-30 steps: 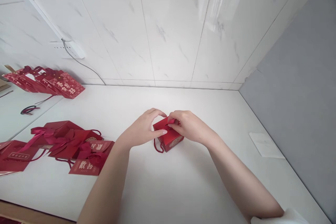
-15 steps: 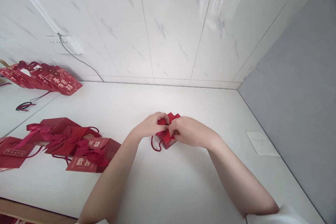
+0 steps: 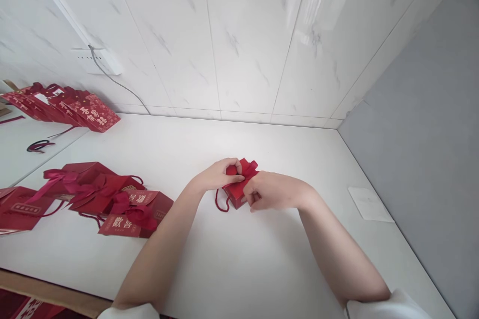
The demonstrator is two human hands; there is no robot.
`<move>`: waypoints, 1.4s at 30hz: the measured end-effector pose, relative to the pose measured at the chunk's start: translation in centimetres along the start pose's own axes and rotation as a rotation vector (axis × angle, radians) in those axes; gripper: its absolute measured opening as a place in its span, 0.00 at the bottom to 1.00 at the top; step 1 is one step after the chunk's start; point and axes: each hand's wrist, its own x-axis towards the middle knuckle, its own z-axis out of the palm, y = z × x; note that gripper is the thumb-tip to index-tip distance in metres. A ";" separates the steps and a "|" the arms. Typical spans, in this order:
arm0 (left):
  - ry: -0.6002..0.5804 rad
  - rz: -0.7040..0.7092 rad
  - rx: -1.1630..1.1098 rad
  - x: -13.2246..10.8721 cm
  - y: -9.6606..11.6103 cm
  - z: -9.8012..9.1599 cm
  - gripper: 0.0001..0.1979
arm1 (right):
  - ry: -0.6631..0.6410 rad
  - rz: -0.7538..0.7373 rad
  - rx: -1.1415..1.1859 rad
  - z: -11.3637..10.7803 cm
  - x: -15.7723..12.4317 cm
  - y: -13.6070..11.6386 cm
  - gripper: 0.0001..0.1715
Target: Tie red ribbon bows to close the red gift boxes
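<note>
A small red gift box point(image 3: 234, 195) with a dark red cord handle lies on the white table ahead of me. Dark red ribbon point(image 3: 251, 167) crosses its top, with a loop standing up at the far side. My left hand point(image 3: 221, 175) comes over the box from the left, thumb and fingers pinched on the ribbon near its middle. At the box's right side is my right hand point(image 3: 275, 190), its fingers curled shut on the ribbon; most of what lies within them is hidden.
Several red boxes tied with bows point(image 3: 101, 192) lie at the left. Red paper bags point(image 3: 95, 112) lean near the tiled wall, close to a socket strip point(image 3: 99, 61) and cable. A black-handled tool point(image 3: 38, 146) lies at far left, a white sheet point(image 3: 368, 203) at right.
My right hand has moved away from the ribbon's middle, toward me and slightly right. A ribbon loop now shows on the box's far side. My left hand stays on the top.
</note>
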 end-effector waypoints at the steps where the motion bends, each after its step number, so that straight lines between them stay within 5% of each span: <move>1: 0.000 0.004 0.023 -0.1 0.0 -0.2 0.10 | -0.026 0.005 0.040 -0.4 -0.5 -0.1 0.11; 4: 0.028 0.011 0.102 -1.0 0.3 -1.3 0.15 | 0.016 -0.056 0.152 -2.0 -2.3 0.0 0.04; 7: 0.081 -0.010 0.171 -2.6 0.5 -2.9 0.23 | 0.155 -0.087 0.191 -3.3 -3.5 0.7 0.11; 14: 0.058 -0.108 0.270 -3.9 0.5 -4.3 0.24 | 0.347 0.160 0.091 -3.1 -2.1 2.8 0.18; 18: 0.043 -0.049 0.299 -3.9 1.3 -3.2 0.22 | 0.312 0.196 0.045 -2.0 -0.8 3.1 0.38; 22: 0.163 -0.012 0.381 -6.0 3.3 -2.2 0.21 | 0.268 0.127 -0.005 -1.0 0.1 2.9 0.57; 26: 0.430 0.082 0.427 -10.3 5.1 -1.9 0.17 | 0.217 0.094 -0.104 0.1 1.6 2.8 0.58; 29: 0.747 0.115 0.412 -13.9 4.8 -1.6 0.11 | 0.241 0.111 -0.114 0.6 2.4 2.9 0.58; 33: 1.220 0.156 0.255 -17.5 1.8 -0.1 0.04 | 0.311 0.296 -0.172 0.1 1.5 3.1 0.56; 37: 1.736 0.213 -0.039 -18.5 -2.3 1.9 0.04 | 0.390 0.484 -0.223 -0.9 -0.1 2.6 0.60; 42: 2.078 0.159 -0.069 -17.6 -6.3 3.7 0.13 | 0.630 0.148 -0.272 0.8 1.1 -1.6 0.46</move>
